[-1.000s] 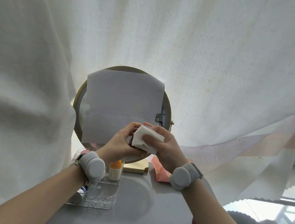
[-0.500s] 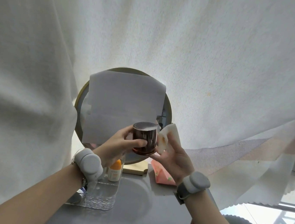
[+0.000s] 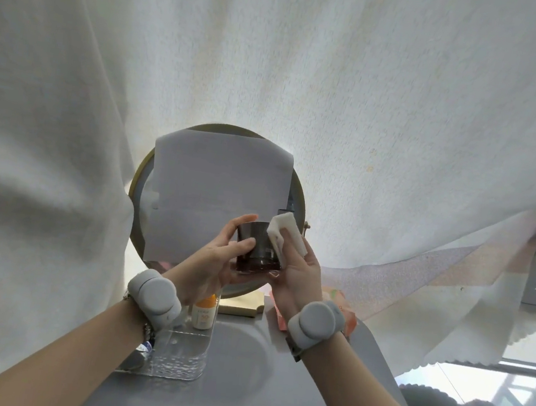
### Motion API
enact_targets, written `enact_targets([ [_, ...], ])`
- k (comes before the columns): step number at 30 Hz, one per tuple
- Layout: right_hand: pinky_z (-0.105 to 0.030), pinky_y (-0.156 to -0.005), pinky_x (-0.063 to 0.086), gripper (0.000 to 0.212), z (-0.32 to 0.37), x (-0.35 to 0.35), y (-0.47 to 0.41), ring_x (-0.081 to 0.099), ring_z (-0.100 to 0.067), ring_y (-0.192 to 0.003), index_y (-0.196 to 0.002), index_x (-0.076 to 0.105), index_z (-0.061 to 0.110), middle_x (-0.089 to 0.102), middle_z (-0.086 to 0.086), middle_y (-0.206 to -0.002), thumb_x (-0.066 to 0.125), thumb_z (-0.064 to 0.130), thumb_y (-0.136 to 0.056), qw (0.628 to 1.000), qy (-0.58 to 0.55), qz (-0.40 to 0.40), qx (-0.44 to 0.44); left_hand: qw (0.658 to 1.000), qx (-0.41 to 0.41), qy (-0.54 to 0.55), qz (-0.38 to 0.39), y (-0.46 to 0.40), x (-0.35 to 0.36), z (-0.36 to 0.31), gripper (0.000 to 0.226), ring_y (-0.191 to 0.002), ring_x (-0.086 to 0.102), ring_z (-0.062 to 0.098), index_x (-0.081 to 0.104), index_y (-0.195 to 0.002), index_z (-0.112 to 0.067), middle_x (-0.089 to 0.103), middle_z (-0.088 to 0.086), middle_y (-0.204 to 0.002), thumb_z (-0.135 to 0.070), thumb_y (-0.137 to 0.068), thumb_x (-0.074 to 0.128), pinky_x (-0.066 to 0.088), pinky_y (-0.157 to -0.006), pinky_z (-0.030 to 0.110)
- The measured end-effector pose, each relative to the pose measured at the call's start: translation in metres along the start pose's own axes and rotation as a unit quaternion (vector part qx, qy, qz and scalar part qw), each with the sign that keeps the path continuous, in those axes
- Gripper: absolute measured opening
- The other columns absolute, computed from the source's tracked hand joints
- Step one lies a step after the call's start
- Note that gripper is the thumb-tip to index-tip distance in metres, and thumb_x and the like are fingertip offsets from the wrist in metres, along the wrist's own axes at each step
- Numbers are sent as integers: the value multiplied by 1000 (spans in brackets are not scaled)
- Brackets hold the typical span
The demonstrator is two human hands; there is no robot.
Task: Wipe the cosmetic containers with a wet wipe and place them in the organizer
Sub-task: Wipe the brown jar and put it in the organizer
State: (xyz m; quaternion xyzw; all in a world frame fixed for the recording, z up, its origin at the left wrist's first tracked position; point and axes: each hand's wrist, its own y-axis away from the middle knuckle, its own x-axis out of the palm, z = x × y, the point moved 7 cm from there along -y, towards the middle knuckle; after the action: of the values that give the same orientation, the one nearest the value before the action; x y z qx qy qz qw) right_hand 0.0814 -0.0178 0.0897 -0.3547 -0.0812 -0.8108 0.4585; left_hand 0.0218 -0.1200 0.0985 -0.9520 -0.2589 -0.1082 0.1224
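A dark brown cosmetic jar [image 3: 256, 251] with a shiny lid is held up in front of the mirror. My left hand [image 3: 216, 260] grips it from the left, thumb and fingers curled round its side. My right hand [image 3: 298, 273] holds a folded white wet wipe [image 3: 286, 238] flat against the jar's right side, fingers behind the wipe. Lower left on the table stands the clear plastic organizer [image 3: 182, 356], with a small white bottle with an orange top [image 3: 203, 312] at its far end. My left wrist hides part of the organizer.
A round gold-rimmed mirror [image 3: 215, 210] on a wooden base, covered by a sheet of paper, stands behind the hands. A pink-orange wipes packet [image 3: 344, 315] lies behind my right wrist. White curtain hangs all around the grey table [image 3: 239, 383]. Window frame at far right.
One second ago the wipe covered the jar between both hands. It then came off to the right, baring the jar. Now the wipe lies along the jar's right side, with the jar tilted slightly.
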Motion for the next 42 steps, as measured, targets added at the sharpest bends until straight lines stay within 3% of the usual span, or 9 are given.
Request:
enact_targets([
  [7, -27, -78, 56, 21, -13, -9, -4, 69, -12, -86, -113, 59, 10, 63, -9, -104, 46, 7, -97, 986, -75, 21, 151, 999, -22, 15, 45, 5, 16, 2, 64, -118, 56, 39, 37, -136, -17, 47, 23, -134, -17, -79, 65, 51, -94, 49],
  [11, -49, -114, 26, 45, -7, -5, 12, 38, -36, -136, -126, 58, 2, 49, -23, -137, 43, 31, -95, 971, -98, 52, 213, 998, 14, -63, 24, 3, 8, -1, 92, -113, 60, 39, 34, -135, -15, 54, 27, -127, 3, -58, 80, 51, -94, 45],
  [16, -49, -115, 28, 56, -9, 14, 17, 35, -41, -137, -138, 44, -3, 41, -28, -143, 45, 33, -94, 976, -69, 103, 180, 971, 99, -217, 4, -1, 3, -9, 80, -108, 63, 29, 41, -126, -23, 57, 17, -120, -2, -62, 83, 54, -91, 41],
  [20, -56, -115, 23, 60, -7, 9, 13, 38, -45, -134, -139, 42, -3, 40, -34, -141, 52, 31, -90, 987, -64, 86, 117, 891, 188, -413, -31, -4, -2, -29, 71, -111, 52, 4, 47, -118, -32, 51, -12, -120, -26, -61, 88, 47, -93, 22],
  [23, -58, -101, 36, 49, -4, 5, 11, 48, -43, -118, -133, 49, -1, 52, -29, -121, 54, 25, -91, 993, -32, 78, 80, 778, 238, -580, -50, -4, -1, -39, 74, -107, 42, 4, 42, -122, -32, 46, -11, -120, -50, -62, 80, 42, -96, 26],
  [26, -51, -82, 52, 52, 1, 11, 13, 58, -41, -107, -123, 57, 3, 62, -23, -110, 67, 25, -78, 997, 27, 58, 39, 734, 261, -623, -64, -3, 4, -41, 79, -110, 36, 5, 37, -128, -31, 51, -9, -123, -62, -63, 68, 36, -96, 30],
  [31, -54, -77, 55, 46, -2, 7, 9, 63, -38, -103, -118, 61, 9, 65, -20, -108, 71, 23, -75, 998, 20, 7, 54, 782, 252, -568, -54, -2, 0, -41, 67, -105, 45, 10, 43, -119, -31, 54, -9, -112, -42, -64, 80, 42, -93, 31],
  [36, -44, -80, 55, 52, -14, 1, 3, 59, -32, -106, -128, 56, 4, 60, -22, -120, 67, 28, -84, 990, -25, 1, 135, 833, 244, -495, -41, 3, -9, -41, 68, -108, 48, -5, 40, -115, -43, 55, -16, -114, -27, -65, 85, 34, -84, 1],
  [42, -47, -110, 34, 57, -28, 13, 10, 43, -39, -131, -132, 49, -3, 49, -26, -138, 49, 39, -93, 955, -128, 70, 258, 880, 223, -419, -30, 2, -12, -37, 72, -110, 55, 9, 42, -119, -35, 57, -12, -116, -29, -61, 84, 46, -90, 27],
])
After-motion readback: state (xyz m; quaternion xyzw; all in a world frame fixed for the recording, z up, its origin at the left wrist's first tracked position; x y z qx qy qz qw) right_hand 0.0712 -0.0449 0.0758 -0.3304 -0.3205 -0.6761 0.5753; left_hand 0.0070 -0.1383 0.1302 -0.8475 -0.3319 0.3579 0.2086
